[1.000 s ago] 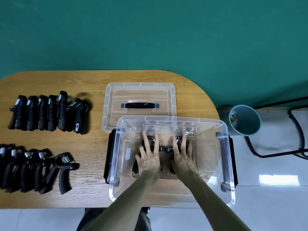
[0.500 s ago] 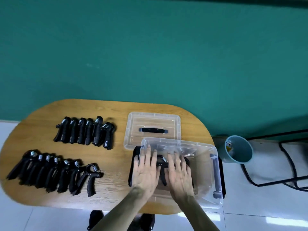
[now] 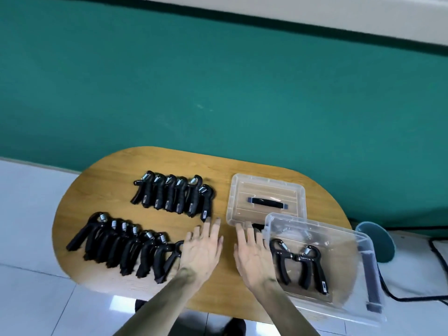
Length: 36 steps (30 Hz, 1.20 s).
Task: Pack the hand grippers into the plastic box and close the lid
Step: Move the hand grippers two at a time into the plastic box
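Note:
The clear plastic box (image 3: 349, 241) stands on the right end of the wooden table, with two black hand grippers (image 3: 299, 264) lying side by side on its bottom. Its clear lid (image 3: 266, 190), with a dark handle, lies flat behind it. Two rows of black hand grippers rest on the table's left half: a back row (image 3: 173, 194) and a front row (image 3: 123, 248). My left hand (image 3: 202, 248) hovers empty, fingers spread, just right of the front row. My right hand (image 3: 252, 254) is empty too, fingers apart, at the box's left wall.
The oval wooden table (image 3: 80, 197) stands against a teal wall. A teal round bin (image 3: 380, 238) sits on the floor right of the table, with black cables (image 3: 438, 253) beyond it. White floor tiles surround the table.
Both hands have come out of the box and moved left over the table, leaving two grippers inside. The view has swung up and left.

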Each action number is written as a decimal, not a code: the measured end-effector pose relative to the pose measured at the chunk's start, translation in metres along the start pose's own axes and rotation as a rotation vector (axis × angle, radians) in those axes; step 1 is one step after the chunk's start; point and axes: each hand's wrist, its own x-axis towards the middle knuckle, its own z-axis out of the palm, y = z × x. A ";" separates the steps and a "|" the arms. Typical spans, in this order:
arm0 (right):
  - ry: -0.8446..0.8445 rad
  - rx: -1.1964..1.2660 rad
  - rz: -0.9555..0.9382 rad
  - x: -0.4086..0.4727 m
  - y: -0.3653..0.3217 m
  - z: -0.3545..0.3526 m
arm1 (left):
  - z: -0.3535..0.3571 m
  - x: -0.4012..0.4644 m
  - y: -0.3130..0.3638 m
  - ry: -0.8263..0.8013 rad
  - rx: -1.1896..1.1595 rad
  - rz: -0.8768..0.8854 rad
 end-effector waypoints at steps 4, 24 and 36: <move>-0.159 -0.006 0.018 0.020 -0.060 0.009 | 0.000 0.001 -0.070 -0.049 -0.002 0.014; -0.211 -0.100 -0.103 0.121 -0.249 0.083 | 0.083 0.013 -0.322 -0.156 -0.141 -0.239; -0.148 -0.150 -0.222 0.219 -0.304 0.140 | 0.162 0.040 -0.390 -0.124 -0.188 -0.421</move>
